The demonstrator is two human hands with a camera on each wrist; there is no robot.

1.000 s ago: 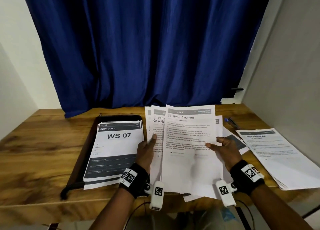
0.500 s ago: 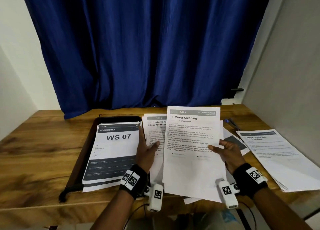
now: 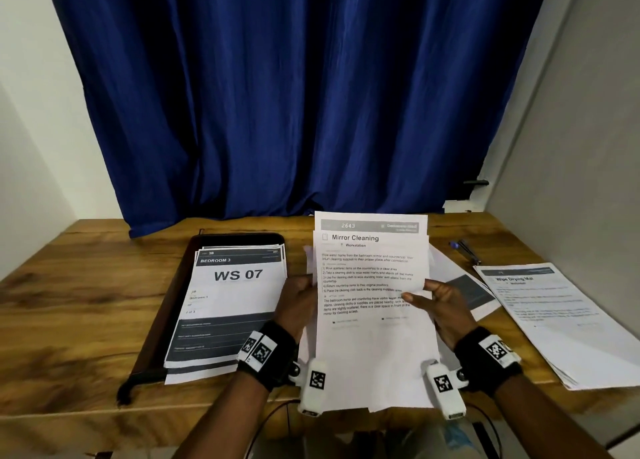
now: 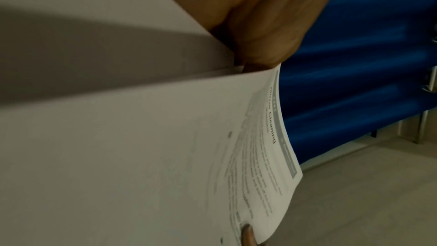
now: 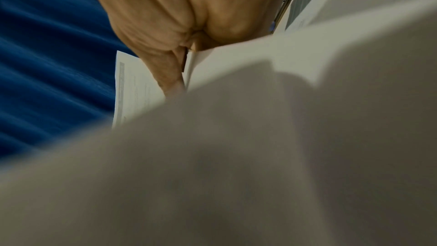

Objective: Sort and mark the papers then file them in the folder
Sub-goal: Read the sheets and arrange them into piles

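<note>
Both hands hold a bundle of white sheets [image 3: 372,337] upright above the table's front edge; the top one is headed "Mirror Cleaning". My left hand [image 3: 299,301] grips the bundle's left edge, its fingers hidden behind the paper. My right hand [image 3: 438,301] pinches the right edge, thumb [image 3: 414,298] on the printed face. The left wrist view shows the same sheets [image 4: 165,156] close up with a fingertip at the bottom. In the right wrist view blurred paper [image 5: 236,156] fills most of the frame. An open dark folder [image 3: 173,303] lies to the left with a "WS 07" stack [image 3: 235,303] in it.
A second stack headed "Wipe Drying Mat" [image 3: 554,313] lies at the right on the wooden table [image 3: 69,303]. A blue pen [image 3: 465,251] rests behind it. More sheets [image 3: 467,285] lie under my right hand. A blue curtain [image 3: 294,95] hangs behind the table.
The fanned sheets have been gathered behind the "Mirror Cleaning" page into one bundle. My left hand moved from the sheets beside it onto the bundle's left edge.
</note>
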